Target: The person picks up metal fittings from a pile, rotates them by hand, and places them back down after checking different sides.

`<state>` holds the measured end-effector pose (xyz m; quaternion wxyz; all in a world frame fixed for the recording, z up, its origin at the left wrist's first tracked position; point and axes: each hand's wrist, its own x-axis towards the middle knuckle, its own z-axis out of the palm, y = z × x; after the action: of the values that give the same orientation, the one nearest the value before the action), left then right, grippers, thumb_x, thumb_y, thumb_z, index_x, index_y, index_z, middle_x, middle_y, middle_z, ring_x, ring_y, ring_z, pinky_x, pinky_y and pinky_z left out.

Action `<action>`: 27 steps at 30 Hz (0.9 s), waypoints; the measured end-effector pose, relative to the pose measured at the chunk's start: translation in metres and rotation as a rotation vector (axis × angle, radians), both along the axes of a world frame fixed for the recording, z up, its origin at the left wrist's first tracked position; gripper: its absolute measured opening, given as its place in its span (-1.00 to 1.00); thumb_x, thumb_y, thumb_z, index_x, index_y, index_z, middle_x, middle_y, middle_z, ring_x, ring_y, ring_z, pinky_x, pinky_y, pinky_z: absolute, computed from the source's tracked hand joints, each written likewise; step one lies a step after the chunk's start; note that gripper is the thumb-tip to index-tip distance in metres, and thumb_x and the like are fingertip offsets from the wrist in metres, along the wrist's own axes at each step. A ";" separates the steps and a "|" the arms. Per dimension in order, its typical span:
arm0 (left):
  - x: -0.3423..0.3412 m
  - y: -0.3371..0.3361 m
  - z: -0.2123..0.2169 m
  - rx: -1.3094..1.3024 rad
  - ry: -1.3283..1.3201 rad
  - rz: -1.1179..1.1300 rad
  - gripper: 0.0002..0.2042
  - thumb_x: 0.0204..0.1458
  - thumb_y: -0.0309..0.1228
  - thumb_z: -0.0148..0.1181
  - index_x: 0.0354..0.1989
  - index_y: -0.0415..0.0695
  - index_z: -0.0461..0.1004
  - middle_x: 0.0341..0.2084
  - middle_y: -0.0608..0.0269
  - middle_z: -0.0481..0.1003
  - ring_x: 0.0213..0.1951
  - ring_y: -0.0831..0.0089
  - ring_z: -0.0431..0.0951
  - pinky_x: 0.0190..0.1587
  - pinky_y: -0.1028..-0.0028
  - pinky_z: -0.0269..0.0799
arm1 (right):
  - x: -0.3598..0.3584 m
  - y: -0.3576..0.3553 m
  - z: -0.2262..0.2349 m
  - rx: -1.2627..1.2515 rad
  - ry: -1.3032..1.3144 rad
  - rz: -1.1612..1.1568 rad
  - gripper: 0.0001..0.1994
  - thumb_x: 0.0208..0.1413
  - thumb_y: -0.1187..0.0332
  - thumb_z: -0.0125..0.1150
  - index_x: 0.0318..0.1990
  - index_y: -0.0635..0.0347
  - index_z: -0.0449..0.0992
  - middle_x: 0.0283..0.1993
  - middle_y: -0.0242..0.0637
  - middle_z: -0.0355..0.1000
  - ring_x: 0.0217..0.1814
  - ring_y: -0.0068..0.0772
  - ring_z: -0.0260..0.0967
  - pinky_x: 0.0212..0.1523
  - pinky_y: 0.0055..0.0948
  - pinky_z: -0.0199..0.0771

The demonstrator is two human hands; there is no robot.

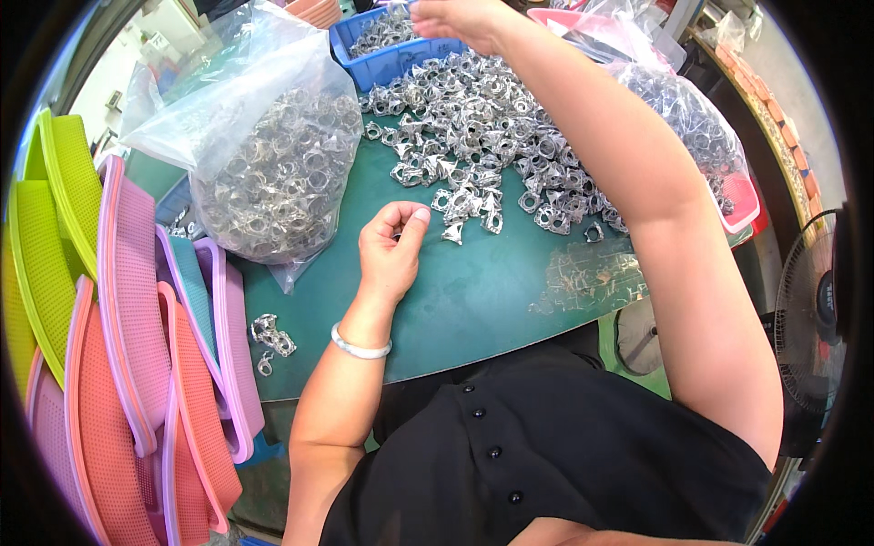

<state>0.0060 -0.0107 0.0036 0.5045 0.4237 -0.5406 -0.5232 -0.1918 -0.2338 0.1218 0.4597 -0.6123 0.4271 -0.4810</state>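
left hand [391, 247] curled beside metal parts [473, 136], right hand [460, 18] over blue bin [382, 62]

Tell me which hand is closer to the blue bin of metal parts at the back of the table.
Right. The right hand is stretched out at the blue bin, over its near edge. The left hand rests loosely curled on the green table, well short of it.

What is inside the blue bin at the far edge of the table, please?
The blue bin holds small silvery metal parts like those heaped on the table. The right hand hovers above it; the bin's bottom is covered.
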 end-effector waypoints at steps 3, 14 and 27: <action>0.008 -0.004 -0.002 -0.026 0.017 0.016 -0.90 0.02 -0.42 0.08 -0.38 -0.18 0.44 -0.62 0.47 0.35 -0.63 0.76 0.22 -0.61 0.74 0.09 | 0.016 0.006 0.007 -0.021 0.048 0.055 -0.71 -0.08 0.37 0.21 -0.21 0.34 0.41 -0.43 -0.31 0.41 -0.52 -0.56 0.32 -0.50 -0.55 0.39; 0.007 -0.002 -0.002 -0.052 -0.081 0.098 -0.91 -0.03 -0.49 0.10 -0.41 -0.24 0.47 -0.64 0.51 0.37 -0.57 0.77 0.26 -0.51 0.70 0.21 | 0.011 0.163 -0.037 -0.452 0.950 0.418 -0.78 -0.14 0.38 0.18 -0.29 0.24 0.48 -0.33 -0.17 0.43 -0.25 -0.22 0.39 -0.18 -0.34 0.37; 0.007 -0.002 -0.005 -0.032 -0.146 0.026 -0.88 0.03 -0.45 0.04 -0.29 -0.19 0.44 -0.58 0.47 0.37 -0.59 0.76 0.24 -0.55 0.72 0.15 | 0.019 0.221 -0.087 -0.759 0.943 0.242 -0.65 -0.36 0.45 0.30 -0.28 0.10 0.44 0.04 -0.21 0.21 0.16 -0.06 0.04 0.09 -0.12 0.11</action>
<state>0.0133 -0.0124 -0.0015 0.4773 0.4595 -0.5786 -0.4757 -0.1723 -0.0127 0.0343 0.0226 -0.9241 0.3108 -0.2214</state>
